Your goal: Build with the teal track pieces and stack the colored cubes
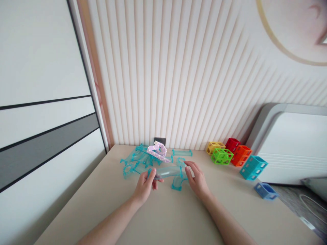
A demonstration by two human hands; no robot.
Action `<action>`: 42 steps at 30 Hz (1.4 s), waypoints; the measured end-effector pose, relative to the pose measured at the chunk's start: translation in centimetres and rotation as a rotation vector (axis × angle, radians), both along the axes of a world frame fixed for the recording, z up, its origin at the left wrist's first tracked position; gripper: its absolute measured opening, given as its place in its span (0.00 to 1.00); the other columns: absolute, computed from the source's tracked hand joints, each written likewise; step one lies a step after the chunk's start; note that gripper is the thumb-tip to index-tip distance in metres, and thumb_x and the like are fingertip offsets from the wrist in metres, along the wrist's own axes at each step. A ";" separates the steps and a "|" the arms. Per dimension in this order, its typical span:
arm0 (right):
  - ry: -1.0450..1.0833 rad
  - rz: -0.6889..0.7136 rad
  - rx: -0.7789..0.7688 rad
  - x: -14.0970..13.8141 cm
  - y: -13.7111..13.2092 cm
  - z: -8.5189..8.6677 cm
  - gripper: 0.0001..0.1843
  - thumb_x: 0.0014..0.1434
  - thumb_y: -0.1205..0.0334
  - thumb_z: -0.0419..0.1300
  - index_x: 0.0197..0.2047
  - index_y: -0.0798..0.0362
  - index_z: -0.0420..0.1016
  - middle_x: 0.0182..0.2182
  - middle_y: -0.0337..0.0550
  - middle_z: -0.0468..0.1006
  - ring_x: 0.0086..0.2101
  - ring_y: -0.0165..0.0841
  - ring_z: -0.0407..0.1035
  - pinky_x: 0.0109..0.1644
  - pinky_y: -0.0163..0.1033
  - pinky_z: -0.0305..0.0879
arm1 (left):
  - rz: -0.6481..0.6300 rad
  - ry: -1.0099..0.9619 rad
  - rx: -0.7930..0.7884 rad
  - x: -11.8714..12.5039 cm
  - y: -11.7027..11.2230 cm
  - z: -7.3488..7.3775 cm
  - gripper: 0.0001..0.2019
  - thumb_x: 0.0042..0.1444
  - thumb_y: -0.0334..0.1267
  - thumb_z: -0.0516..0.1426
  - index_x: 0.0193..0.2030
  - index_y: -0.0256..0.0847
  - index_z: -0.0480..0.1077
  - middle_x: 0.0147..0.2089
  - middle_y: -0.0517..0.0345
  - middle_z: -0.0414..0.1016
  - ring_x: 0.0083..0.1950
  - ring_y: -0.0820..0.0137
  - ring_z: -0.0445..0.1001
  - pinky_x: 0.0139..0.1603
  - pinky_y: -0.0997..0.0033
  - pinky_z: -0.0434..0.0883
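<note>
My left hand [146,185] is closed around the left end of a clear teal plastic tube [167,172], its thumb on top. The tube lies crosswise in front of me, above the table. At its right end is my right hand [196,178], thumb and fingers apart; whether the fingertips touch the tube I cannot tell. A curved teal tube piece [176,183] lies just below that end, partly covered by it. Behind the hands lies a pile of teal tube pieces [139,158], with a lilac and white folded segmented toy [158,152] on top.
A straight teal piece [182,152] lies near the wall. To the right stand open-frame blocks: yellow [215,147], green [222,156], red [232,145], orange [241,155], teal [253,167] and blue [265,191], the last near the table's right edge. A white cabinet [46,146] borders the left.
</note>
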State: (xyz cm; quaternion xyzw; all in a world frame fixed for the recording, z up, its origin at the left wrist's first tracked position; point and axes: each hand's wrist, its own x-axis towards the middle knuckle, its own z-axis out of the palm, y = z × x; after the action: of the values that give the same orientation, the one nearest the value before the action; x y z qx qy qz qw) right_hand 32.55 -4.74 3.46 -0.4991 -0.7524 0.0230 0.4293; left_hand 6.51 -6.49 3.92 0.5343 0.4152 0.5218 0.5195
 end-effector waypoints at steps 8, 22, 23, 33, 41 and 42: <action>-0.195 0.282 0.125 -1.7 -2.0 1.2 0.25 0.66 0.58 0.58 0.65 0.47 0.63 0.55 0.53 0.74 0.53 0.43 0.70 0.56 0.49 0.70 | -0.075 0.024 0.027 0.0 -0.3 -0.1 0.33 0.60 0.65 0.50 0.25 0.35 0.74 0.22 0.50 0.78 0.18 0.74 0.67 0.21 0.74 0.63; 0.054 0.032 0.106 -1.2 -1.3 0.6 0.14 0.66 0.56 0.59 0.53 0.48 0.72 0.43 0.48 0.77 0.43 0.40 0.74 0.48 0.44 0.73 | 0.193 1.080 0.679 -4.0 1.7 0.8 0.16 0.60 0.26 0.49 0.50 0.41 0.73 0.46 0.50 0.79 0.50 0.57 0.75 0.54 0.53 0.70; 0.053 0.033 0.098 -1.2 -1.3 0.5 0.14 0.66 0.56 0.59 0.53 0.48 0.72 0.43 0.48 0.77 0.44 0.40 0.74 0.48 0.44 0.73 | 0.178 1.143 0.671 -4.1 1.9 0.6 0.19 0.57 0.23 0.50 0.51 0.41 0.73 0.47 0.50 0.79 0.52 0.56 0.74 0.55 0.52 0.70; 0.015 0.047 0.078 -1.5 -1.2 0.5 0.14 0.65 0.54 0.60 0.51 0.48 0.75 0.43 0.48 0.79 0.44 0.41 0.75 0.50 0.45 0.73 | -0.014 1.204 0.637 -3.1 0.9 0.5 0.19 0.64 0.50 0.55 0.54 0.41 0.71 0.51 0.49 0.77 0.53 0.55 0.73 0.56 0.51 0.70; -0.002 0.046 0.055 -1.5 -1.2 0.4 0.14 0.65 0.53 0.60 0.50 0.49 0.76 0.42 0.47 0.80 0.43 0.40 0.76 0.49 0.43 0.73 | -0.061 1.248 0.635 -3.2 0.8 0.4 0.19 0.58 0.46 0.61 0.54 0.42 0.72 0.52 0.50 0.76 0.55 0.55 0.70 0.59 0.50 0.67; -0.002 0.043 0.056 -1.5 -1.1 0.4 0.14 0.65 0.53 0.60 0.49 0.49 0.76 0.42 0.47 0.80 0.43 0.40 0.76 0.49 0.43 0.73 | -0.060 1.248 0.640 -3.2 0.8 0.3 0.18 0.58 0.44 0.61 0.53 0.42 0.72 0.52 0.50 0.76 0.55 0.55 0.71 0.59 0.51 0.67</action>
State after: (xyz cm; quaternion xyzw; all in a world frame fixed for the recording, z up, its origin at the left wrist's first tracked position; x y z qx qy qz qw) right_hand 31.02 -5.88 3.91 -0.4704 -0.7638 0.0107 0.4419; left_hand 3.32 -5.67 4.19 0.8718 0.4470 0.1997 0.0155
